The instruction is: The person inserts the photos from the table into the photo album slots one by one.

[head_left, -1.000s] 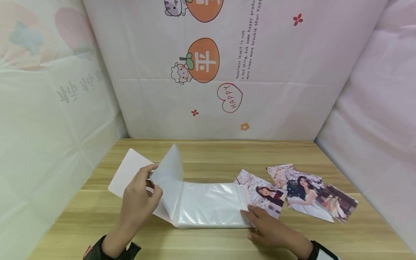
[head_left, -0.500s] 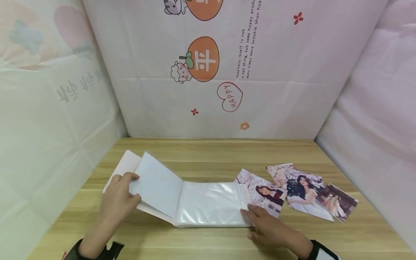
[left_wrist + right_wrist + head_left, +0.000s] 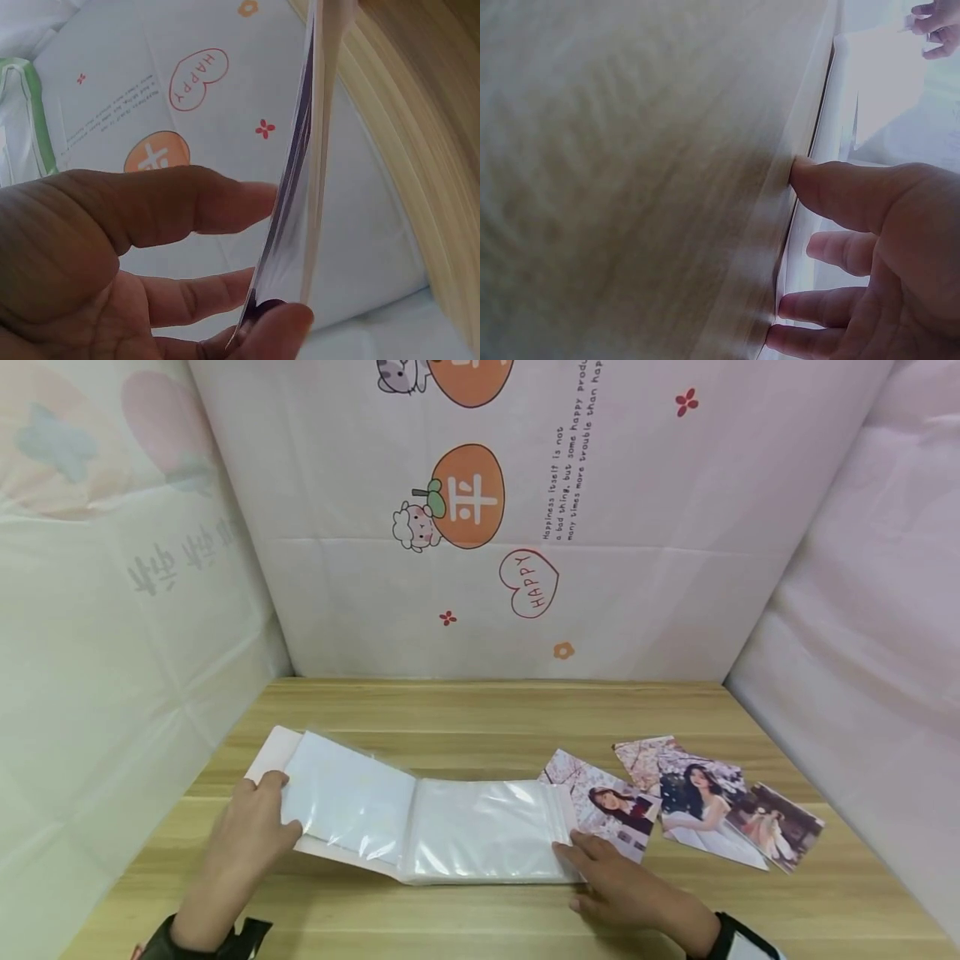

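The white page [image 3: 348, 797] has swung left and lower toward the cover [image 3: 273, 750], your left grip [image 3: 251, 827] pinching its edge. Your right grip [image 3: 618, 883], unclenched, rests on the opened album [image 3: 483, 831] on the tabletop [image 3: 480, 722].

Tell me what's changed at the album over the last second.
The left hand has swung the white page leftward and down, from nearly upright to lying low over the cover; it keeps its hold on the page's edge. Unchanged: the right hand at the album's right end, and the loose photos.
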Demonstrator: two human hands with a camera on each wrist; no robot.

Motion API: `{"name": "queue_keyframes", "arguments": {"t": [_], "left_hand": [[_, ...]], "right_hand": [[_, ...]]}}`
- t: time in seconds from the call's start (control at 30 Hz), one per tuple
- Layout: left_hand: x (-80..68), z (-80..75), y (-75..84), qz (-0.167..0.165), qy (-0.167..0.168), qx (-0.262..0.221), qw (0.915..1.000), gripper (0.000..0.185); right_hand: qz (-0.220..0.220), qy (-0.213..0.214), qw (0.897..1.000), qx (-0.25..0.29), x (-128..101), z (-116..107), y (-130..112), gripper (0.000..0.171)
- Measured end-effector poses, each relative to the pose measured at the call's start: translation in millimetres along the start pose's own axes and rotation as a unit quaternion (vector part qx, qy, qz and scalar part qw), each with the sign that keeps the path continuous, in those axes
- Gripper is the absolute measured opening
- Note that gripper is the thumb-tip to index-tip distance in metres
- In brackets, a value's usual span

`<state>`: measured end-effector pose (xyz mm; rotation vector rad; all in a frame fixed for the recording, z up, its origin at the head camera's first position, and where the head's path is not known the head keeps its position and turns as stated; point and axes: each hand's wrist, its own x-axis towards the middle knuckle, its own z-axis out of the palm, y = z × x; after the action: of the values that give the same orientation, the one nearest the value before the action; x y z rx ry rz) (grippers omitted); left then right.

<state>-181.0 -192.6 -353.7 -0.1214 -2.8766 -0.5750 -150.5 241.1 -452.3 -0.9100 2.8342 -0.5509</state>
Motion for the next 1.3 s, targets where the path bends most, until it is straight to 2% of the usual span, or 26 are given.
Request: {"name": "queue_keyframes", "arguments": {"t": [0.23,0.4,0.63,0.83,1.03,1.17,1.3], "left_hand": [[-1.7,0.6,-8.9,-0.027,-0.04,0.027,0.9985,0.05],[-1.7,3.3,-14.1,-0.044,-0.041,0.038,0.9975,0.047],[-2.4,7.0,-20.5,-0.05,-0.06,0.041,0.9961,0.038],[-2.4,9.5,-22.9,-0.05,-0.062,0.052,0.9954,0.041],[-2.2,11.0,-23.6,-0.048,-0.065,0.076,0.9938,0.027],[-2.6,12.0,-24.0,-0.049,-0.074,0.084,0.9925,0.029],[-2.1,15.6,-26.4,-0.053,-0.099,0.091,0.9895,0.032]], "right_hand": [[-0.001,0.004,1.0,-0.004,0,1,0,0.064],[-0.001,0.004,1.0,-0.003,0,1,0,0.063],[0.0,0.005,1.0,0.0,0,-1,-3,0.063],[0.002,0.003,1.0,0.001,0,-1,-3,0.063],[-0.001,0.004,1.0,0.0,0,-1,-3,0.064],[-0.003,0.006,1.0,-0.001,0,-1,-2,0.064],[-0.004,0.007,1.0,-0.005,0,0,-2,0.063]]}}
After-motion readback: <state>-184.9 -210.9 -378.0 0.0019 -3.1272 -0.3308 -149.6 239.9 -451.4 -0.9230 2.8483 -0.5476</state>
